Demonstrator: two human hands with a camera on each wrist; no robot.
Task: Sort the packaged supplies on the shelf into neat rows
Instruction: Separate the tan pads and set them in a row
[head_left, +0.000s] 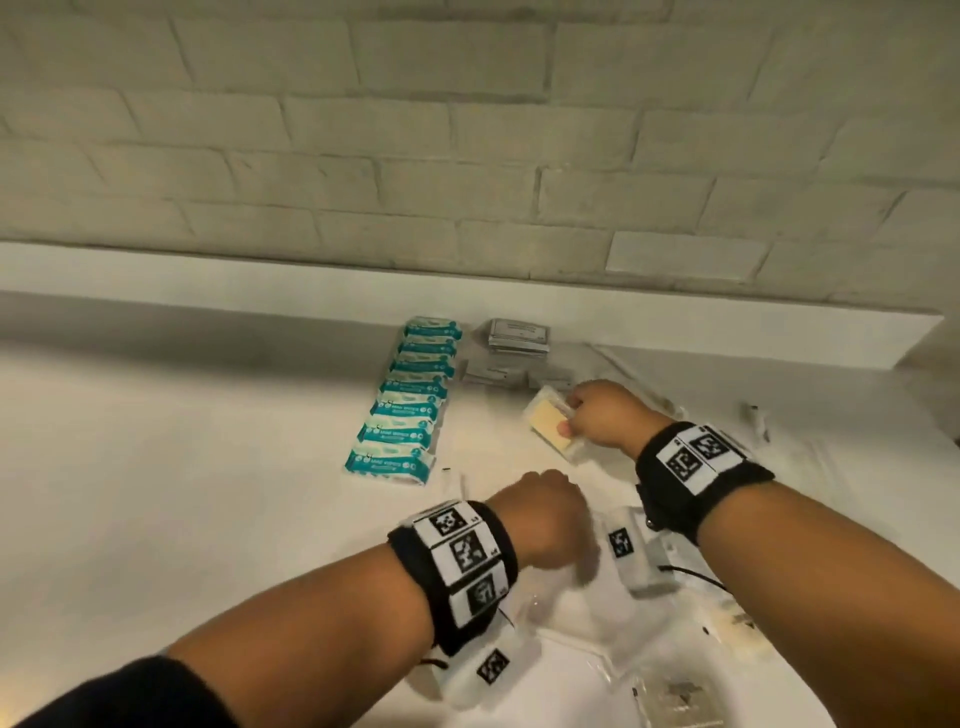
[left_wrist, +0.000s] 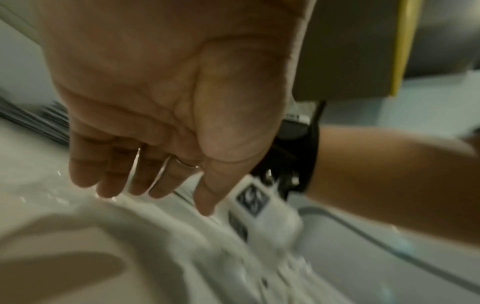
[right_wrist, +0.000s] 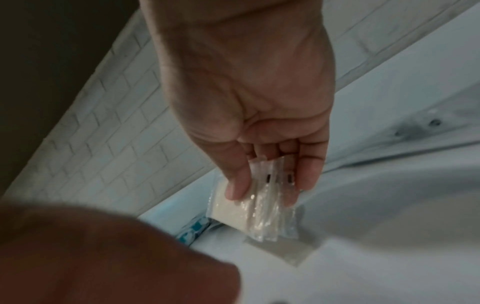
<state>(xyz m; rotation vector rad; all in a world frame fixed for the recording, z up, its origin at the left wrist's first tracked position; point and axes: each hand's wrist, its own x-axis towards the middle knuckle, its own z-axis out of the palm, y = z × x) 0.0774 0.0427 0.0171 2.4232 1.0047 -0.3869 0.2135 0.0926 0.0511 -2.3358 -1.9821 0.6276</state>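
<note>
White shelf (head_left: 156, 493) ran under the brick wall. Teal packets (head_left: 410, 405) already lay overlapped in one row running near to far, left of centre; grey sachets (head_left: 517, 338) were stacked just right of it at the far end, probably the start of a second row. Loose clear packets (head_left: 675, 696) remained near right, unsorted. Right hand (head_left: 605, 418) pinched a small stack of clear packs (right_wrist: 255, 202) between thumb and fingers, near the sachets, likely to set down together. Left hand (left_wrist: 166, 115) hung relaxed, empty, over the loose pile.
</note>
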